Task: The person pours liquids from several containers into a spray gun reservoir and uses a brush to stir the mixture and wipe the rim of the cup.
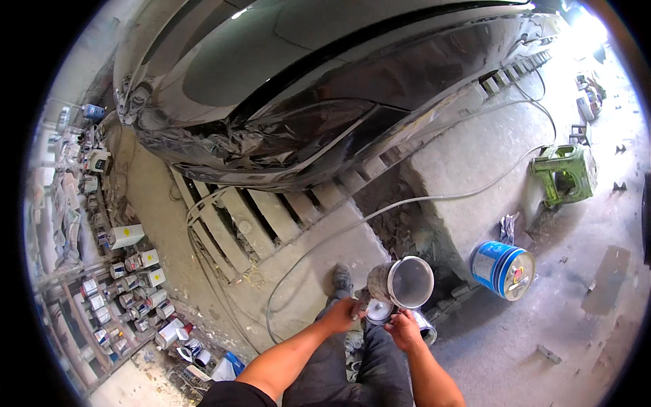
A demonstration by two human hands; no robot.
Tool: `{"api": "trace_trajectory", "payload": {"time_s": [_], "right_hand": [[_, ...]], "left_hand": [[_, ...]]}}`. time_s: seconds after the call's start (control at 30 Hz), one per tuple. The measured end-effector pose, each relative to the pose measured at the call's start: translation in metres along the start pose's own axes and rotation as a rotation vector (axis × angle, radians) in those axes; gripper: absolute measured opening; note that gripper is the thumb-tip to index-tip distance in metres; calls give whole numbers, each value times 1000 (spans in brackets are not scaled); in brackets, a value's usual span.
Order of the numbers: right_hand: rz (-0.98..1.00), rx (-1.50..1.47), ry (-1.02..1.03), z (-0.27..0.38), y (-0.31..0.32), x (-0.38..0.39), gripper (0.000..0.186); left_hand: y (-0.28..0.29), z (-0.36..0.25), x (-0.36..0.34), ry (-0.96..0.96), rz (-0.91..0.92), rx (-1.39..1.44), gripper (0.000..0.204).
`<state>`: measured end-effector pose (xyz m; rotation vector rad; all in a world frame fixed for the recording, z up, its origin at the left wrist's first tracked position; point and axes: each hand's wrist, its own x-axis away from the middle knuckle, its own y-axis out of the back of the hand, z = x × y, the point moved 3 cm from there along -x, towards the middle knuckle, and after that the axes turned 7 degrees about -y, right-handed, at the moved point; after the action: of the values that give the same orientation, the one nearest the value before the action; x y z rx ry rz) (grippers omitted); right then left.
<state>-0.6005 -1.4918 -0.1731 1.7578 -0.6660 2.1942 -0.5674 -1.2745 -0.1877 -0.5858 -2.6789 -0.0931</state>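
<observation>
A grey, paint-crusted bucket point(381, 282) with a pale rim stands in front of me, its mouth tilted toward me. Just below it is a small round white cup or lid point(378, 311). My left hand point(344, 313) is closed beside the cup's left side, at a dark part I cannot make out. On the other side, my right hand point(405, 330) has its fingers pinched together under the bucket's rim, close to the cup; what they hold is hidden. A shiny metal can point(426, 328) shows partly behind my right hand.
A dark car with masking film point(291, 136) fills the far side above slatted floor grating point(244, 224). A hose point(407, 201) crosses the floor. To the right are a blue drum point(489, 266) and a green stool point(561, 178). Shelves of paint cans point(135, 298) line the left.
</observation>
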Motion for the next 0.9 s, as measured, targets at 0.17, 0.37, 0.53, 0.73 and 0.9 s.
{"api": "trace_trajectory", "payload": {"time_s": [0.17, 0.37, 0.53, 0.73, 0.9], "right_hand": [[-2, 5, -28, -18, 5, -7, 28], [7, 145, -41, -4, 17, 2, 29], [-104, 235, 25, 17, 102, -20, 40], [-331, 61, 316, 89, 276, -52, 28], [-581, -35, 462, 179, 417, -69, 21]], "left_hand": [[10, -11, 0, 108, 104, -274, 34], [-9, 54, 6, 45, -57, -252, 34], [-30, 11, -22, -15, -113, -109, 23], [-74, 24, -59, 87, -122, -243, 20], [-109, 26, -95, 40, -225, -382, 20]]}}
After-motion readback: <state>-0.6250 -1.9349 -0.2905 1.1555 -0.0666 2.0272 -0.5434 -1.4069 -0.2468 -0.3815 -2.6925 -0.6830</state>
